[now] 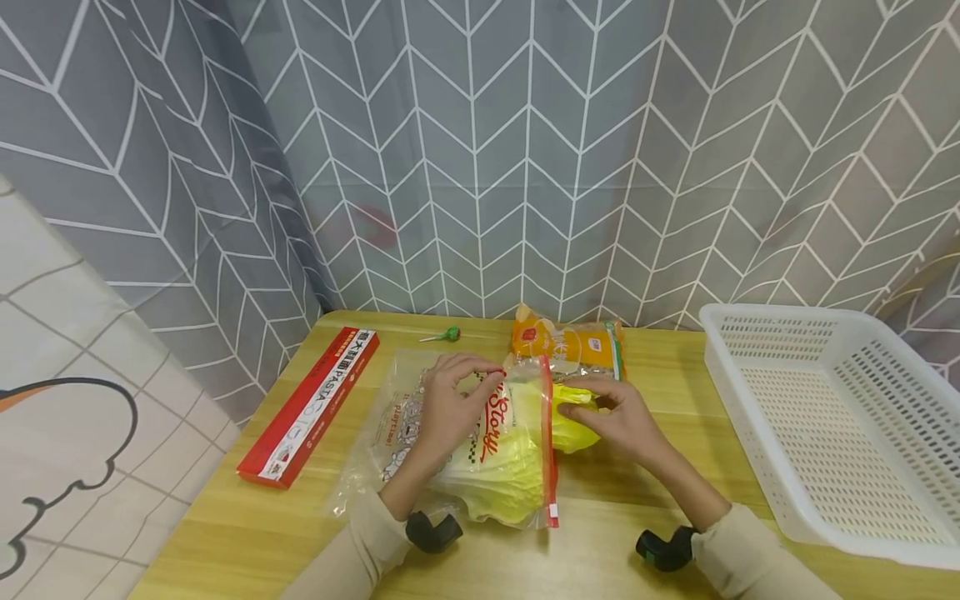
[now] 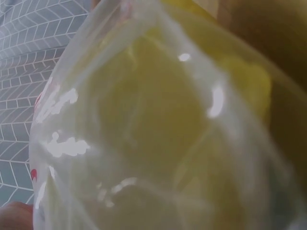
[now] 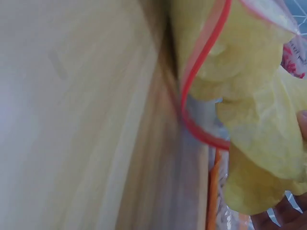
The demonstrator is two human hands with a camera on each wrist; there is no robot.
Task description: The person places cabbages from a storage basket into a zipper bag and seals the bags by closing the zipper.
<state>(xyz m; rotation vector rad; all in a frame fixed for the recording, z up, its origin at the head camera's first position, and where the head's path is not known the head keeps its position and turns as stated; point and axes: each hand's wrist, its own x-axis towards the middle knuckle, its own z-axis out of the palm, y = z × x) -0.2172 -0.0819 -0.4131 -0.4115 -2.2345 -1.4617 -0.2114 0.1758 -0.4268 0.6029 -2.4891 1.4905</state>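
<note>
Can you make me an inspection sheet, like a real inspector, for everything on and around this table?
Surface: table with a light wood pattern.
Job's things: clear bag with a red-edged mouth, lying on its side; yellow cabbage mostly inside, leaves sticking out of the mouth.
Clutter: red box on the left, green lollipop and orange packet at the back, white basket on the right.
Hands: left hand pinches the bag; right hand holds the cabbage's leaves outside the mouth.
Cables: nothing seen.
Surroundings: grey curtain with white lines behind; white tiles at left.
</note>
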